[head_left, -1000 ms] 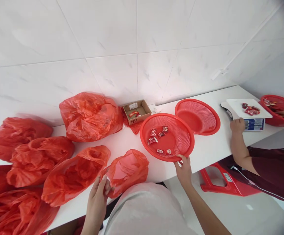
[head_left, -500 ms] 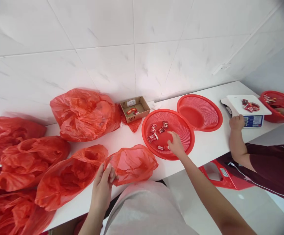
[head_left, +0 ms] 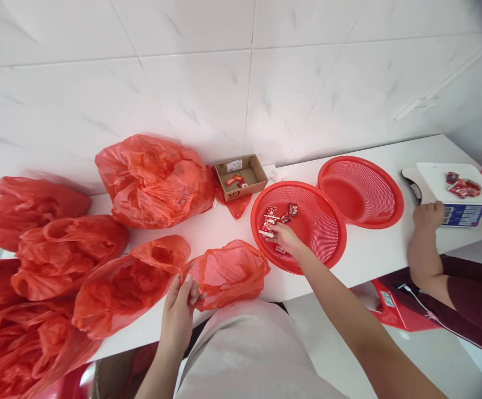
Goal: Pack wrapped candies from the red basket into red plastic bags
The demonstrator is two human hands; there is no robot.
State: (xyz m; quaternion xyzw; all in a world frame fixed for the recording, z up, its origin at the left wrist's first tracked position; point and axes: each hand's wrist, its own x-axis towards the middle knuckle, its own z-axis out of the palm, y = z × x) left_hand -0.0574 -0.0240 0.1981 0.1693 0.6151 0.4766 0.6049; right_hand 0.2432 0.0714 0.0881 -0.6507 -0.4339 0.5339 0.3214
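Note:
My left hand pinches the edge of a small red plastic bag lying at the near edge of the white table. My right hand reaches into a round red mesh basket and its fingers close over small red-and-white wrapped candies on the basket's left side. What the fingers hold is hidden.
A second red basket sits behind the first. A small cardboard box stands by the tiled wall. Several stuffed red bags fill the table's left. Another person's hand rests by a scale with candies at right.
My right hand moved from the basket's near rim into the basket, then left onto the candies. My left hand kept its pinch on the bag. The view shifted slightly right.

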